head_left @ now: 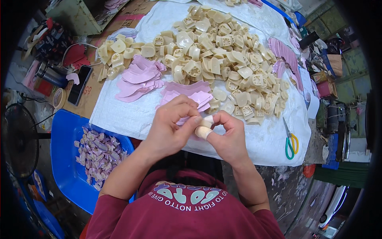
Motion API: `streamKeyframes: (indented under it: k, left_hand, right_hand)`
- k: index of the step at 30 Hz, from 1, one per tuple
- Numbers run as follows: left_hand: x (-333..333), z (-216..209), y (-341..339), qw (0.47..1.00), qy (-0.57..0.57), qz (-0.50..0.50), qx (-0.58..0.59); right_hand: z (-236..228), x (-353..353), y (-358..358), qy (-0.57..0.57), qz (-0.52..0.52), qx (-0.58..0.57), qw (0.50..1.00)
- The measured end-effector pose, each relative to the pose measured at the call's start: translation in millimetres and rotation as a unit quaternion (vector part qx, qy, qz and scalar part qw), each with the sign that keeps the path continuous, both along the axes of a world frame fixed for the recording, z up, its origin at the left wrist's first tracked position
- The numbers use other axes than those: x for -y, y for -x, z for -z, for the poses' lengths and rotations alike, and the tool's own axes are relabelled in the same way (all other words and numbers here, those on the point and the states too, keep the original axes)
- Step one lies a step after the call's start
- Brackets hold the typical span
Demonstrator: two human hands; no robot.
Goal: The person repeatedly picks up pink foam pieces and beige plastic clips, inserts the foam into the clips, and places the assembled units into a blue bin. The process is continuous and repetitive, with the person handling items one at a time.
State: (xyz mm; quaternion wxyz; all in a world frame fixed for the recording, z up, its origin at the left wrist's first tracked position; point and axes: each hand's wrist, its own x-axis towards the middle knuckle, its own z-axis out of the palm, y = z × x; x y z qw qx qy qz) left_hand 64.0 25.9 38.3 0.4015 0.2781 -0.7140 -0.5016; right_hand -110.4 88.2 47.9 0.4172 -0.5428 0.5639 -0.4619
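Note:
In front of my chest, a small cream plastic shoe heel [205, 123] is held between my two hands. My right hand [227, 137] pinches it from the right, with white coverings on its thumb and a fingertip. From the other side my left hand [172, 123] closes its thumb and fingers against the piece; its fingers partly hide the contact. Just beyond the hands lies a stack of thin pink cut pieces [201, 96]. Another pink stack [139, 79] is to its left. A large heap of similar cream heels [223, 51] spreads behind them.
White cloth [123, 115] covers the table. Scissors [291, 141] with green and yellow handles lie at its right. A blue basin [65, 159] at my left holds many purple-pink pieces [99, 153]. A phone [79, 85], tape roll [59, 98] and fan [20, 135] are farther left.

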Motion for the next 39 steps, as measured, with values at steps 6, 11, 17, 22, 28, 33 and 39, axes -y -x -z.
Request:
streamKeyframes:
  k: [6, 11, 17, 22, 28, 33, 39]
  left_hand:
    - [-27.8, 6.2, 0.7, 0.969, -0.162, 0.022, -0.183]
    - [-31.0, -3.2, -4.0, 0.979, 0.023, -0.037, -0.199]
    - [-25.7, -19.8, -2.9, 0.960, 0.274, -0.022, -0.047]
    - [-29.0, -16.9, -2.6, 0.964, 0.264, -0.033, 0.005]
    - [-31.5, -7.5, 10.0, 0.955, 0.281, -0.074, 0.061]
    - [-32.0, 6.0, 16.1, 0.967, 0.213, -0.129, 0.057]
    - [-30.0, 5.3, 18.4, 0.976, 0.164, -0.145, -0.023]
  right_hand:
    - [-14.0, 2.8, 12.6, 0.226, -0.050, -0.207, 0.950]
    - [-5.9, -12.5, 13.9, 0.110, 0.067, 0.068, 0.989]
    - [2.7, -26.6, 21.7, -0.009, -0.015, 0.371, 0.929]
    - [-12.9, -32.8, 16.1, -0.022, 0.019, 0.333, 0.942]
    - [-22.3, -26.2, 3.8, 0.016, 0.023, 0.118, 0.993]
    - [-17.1, -13.2, -1.7, 0.123, 0.010, -0.144, 0.982]
    - [-2.9, -15.7, 2.6, 0.232, 0.028, -0.185, 0.955]
